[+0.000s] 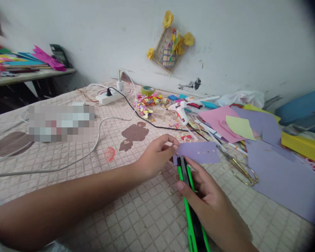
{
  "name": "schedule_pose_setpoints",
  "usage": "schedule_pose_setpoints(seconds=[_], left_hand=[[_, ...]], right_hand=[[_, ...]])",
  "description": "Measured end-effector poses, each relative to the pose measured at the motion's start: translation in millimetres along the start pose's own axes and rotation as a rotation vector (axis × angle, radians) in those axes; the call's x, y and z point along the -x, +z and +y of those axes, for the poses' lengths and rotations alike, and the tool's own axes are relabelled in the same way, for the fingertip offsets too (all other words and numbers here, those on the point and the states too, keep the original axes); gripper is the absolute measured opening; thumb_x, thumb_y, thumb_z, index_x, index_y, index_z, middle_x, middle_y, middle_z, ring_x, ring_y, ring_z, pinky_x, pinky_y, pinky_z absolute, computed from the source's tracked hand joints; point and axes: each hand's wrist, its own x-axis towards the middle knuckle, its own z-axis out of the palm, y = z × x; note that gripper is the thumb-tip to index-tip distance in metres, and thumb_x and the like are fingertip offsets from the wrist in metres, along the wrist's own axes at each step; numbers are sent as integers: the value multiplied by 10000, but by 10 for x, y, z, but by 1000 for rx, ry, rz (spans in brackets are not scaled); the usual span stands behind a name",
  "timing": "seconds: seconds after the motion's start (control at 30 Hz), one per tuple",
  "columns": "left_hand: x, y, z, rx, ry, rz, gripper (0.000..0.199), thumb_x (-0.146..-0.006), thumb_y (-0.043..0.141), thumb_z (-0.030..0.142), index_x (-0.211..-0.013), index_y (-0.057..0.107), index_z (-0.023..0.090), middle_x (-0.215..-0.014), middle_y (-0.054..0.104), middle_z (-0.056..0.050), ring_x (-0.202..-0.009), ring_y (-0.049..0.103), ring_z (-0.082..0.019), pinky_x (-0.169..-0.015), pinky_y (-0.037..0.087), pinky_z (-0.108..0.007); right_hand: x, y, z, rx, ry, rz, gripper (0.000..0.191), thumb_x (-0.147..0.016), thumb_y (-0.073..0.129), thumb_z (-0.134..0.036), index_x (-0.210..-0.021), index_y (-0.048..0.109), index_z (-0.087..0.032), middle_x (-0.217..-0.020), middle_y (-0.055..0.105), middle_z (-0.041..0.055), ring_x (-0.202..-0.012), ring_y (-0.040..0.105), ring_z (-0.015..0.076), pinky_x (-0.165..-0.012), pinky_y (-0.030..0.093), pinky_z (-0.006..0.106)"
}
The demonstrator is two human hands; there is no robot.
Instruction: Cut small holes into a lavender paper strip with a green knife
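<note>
A small purple paper strip [196,151] with several small holes or spots lies near the middle of the cloth-covered table. My left hand [159,154] pinches its left end between thumb and fingers. In my right hand [206,196] is a green and black stapler-like tool [190,206], its front end at the strip's lower left edge. The fingers of my right hand wrap round the tool's body. Whatever lies between the tool's tip and the paper is too small to tell.
Gold-handled scissors [243,169] and larger purple sheets [283,178] lie to the right. A white glue gun [181,111], paper scraps and green tape [147,91] are behind. Cables run from a power strip [111,96] across the table.
</note>
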Motion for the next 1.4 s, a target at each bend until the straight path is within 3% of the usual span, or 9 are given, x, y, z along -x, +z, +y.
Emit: schedule_pose_setpoints(seconds=[0.2, 0.5, 0.77, 0.97, 1.07, 1.13, 1.27, 1.33, 1.4], left_hand=[[-21, -37, -10, -82, 62, 19, 53, -878, 433, 139, -870, 468, 178, -601, 544, 50, -571, 568, -88, -575, 431, -210], [14, -63, -43, -237, 169, -15, 50, -907, 399, 203, -905, 448, 192, -680, 548, 23, -647, 558, -115, -609, 418, -242], [62, -91, -55, -604, 466, 29, 92, -897, 391, 162, -890, 473, 204, -782, 566, 12, -674, 525, -100, -620, 386, -218], [70, -94, -60, -655, 495, 29, 103, -907, 387, 183, -904, 487, 204, -774, 584, 6, -668, 541, -104, -615, 391, -214], [31, -105, -49, -649, 424, 37, 96, -897, 384, 180, -900, 477, 200, -741, 580, 6, -649, 538, -107, -593, 394, -212], [-12, -128, -25, -625, 264, -34, 90, -887, 376, 179, -889, 463, 199, -658, 561, 16, -585, 530, -112, -535, 390, -207], [-97, -214, 60, -479, -124, -449, 107, -861, 343, 146, -894, 421, 212, -522, 520, 54, -407, 477, -106, -415, 353, -190], [-131, -268, 114, -441, -194, -590, 127, -842, 341, 124, -898, 409, 216, -498, 517, 67, -372, 460, -98, -409, 356, -188], [-161, -324, 167, -509, -177, -582, 122, -839, 337, 136, -890, 415, 213, -491, 514, 69, -362, 448, -94, -411, 357, -189]], right_hand=[[26, -23, 27, 59, -22, 20, 606, -824, 578, -480, -1362, 351, -320, -1180, 632, 80, -1110, 582, 259, -916, 461, 447], [51, -10, 28, 44, -74, 35, 609, -822, 576, -482, -1362, 357, -306, -1156, 648, 98, -1096, 597, 265, -839, 513, 397], [45, -6, 20, 30, -88, 76, 612, -813, 596, -461, -1361, 383, -289, -1094, 678, 107, -980, 649, 264, -749, 540, 376], [60, -7, 29, 21, -106, 46, 570, -821, 594, -447, -1338, 400, -306, -1082, 680, 73, -925, 657, 219, -791, 533, 360], [73, 6, -1, -37, -94, 136, 584, -797, 628, -440, -1316, 391, -315, -1001, 698, 49, -743, 668, 191, -662, 548, 331], [82, -10, -29, -143, -87, 216, 514, -791, 647, -424, -1248, 428, -339, -941, 705, 22, -603, 634, 158, -528, 525, 289], [100, -146, -97, -340, -74, 316, 202, -804, 646, -391, -991, 649, -315, -807, 719, 23, -509, 618, 142, -415, 495, 244], [100, -256, -122, -505, -27, 256, 209, -841, 577, -412, -1009, 684, -350, -910, 738, 49, -616, 695, 213, -438, 554, 299], [84, -373, -125, -597, -25, 199, 255, -855, 535, -378, -1059, 689, -367, -1090, 712, 62, -896, 703, 292, -586, 614, 361]])
